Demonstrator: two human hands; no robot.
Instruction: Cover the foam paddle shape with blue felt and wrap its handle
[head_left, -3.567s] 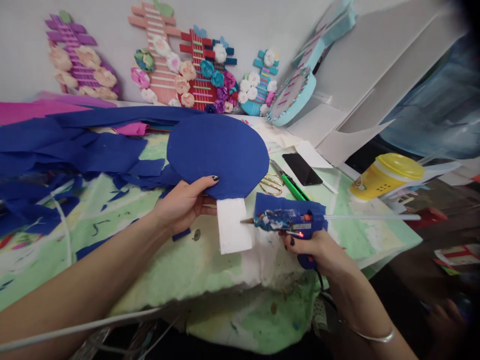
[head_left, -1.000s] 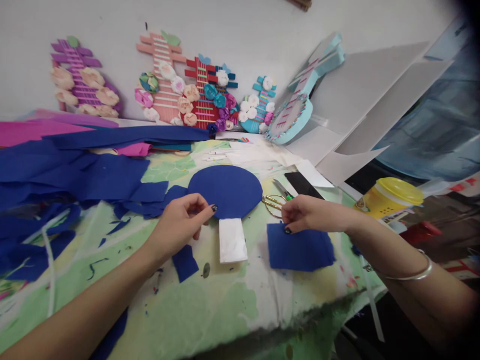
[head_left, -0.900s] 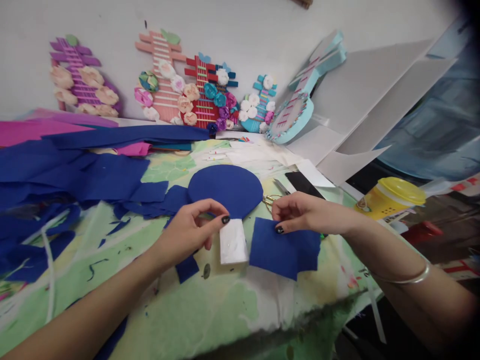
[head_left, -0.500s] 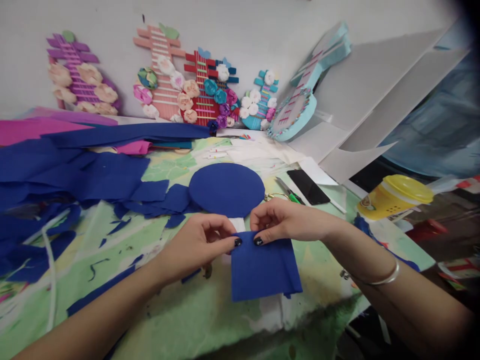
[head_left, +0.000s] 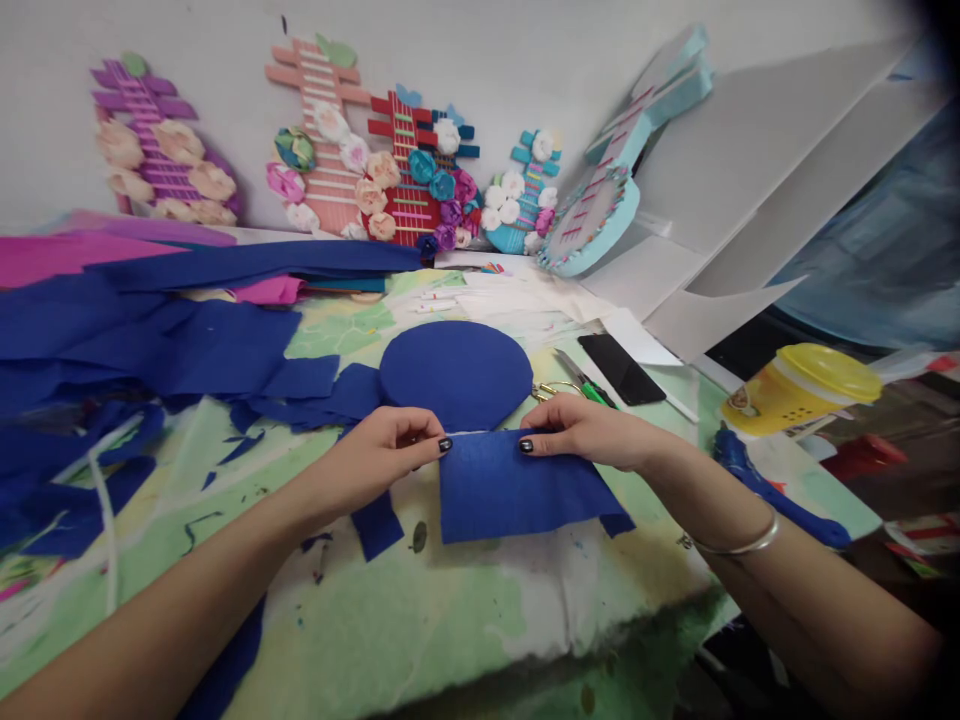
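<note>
Both hands grip the top edge of a blue sheet of crepe paper [head_left: 502, 495], which hangs toward me with its lower right corner folded. My left hand [head_left: 394, 445] pinches its upper left corner between thumb and fingers. Farther right along the same edge, my right hand [head_left: 574, 430] pinches it too. Just beyond the sheet lies a flat round piece covered in blue [head_left: 456, 372]. A thin strip of white shows between that piece and the sheet. Scissors with green handles [head_left: 589, 380] and a gold ring-like item lie behind my right hand.
Blue paper pieces [head_left: 210, 350] pile up on the left. A black phone [head_left: 621, 368], a blue glue gun [head_left: 772, 490] and a yellow-lidded tub [head_left: 802, 390] are on the right. Decorated guitar shapes [head_left: 326, 150] lean on the back wall. The table's front edge is close to me.
The blue sheet has risen slightly and spread wider, its left edge shifting left. My hands have moved farther apart, and the white piece under the round shape is now mostly covered.
</note>
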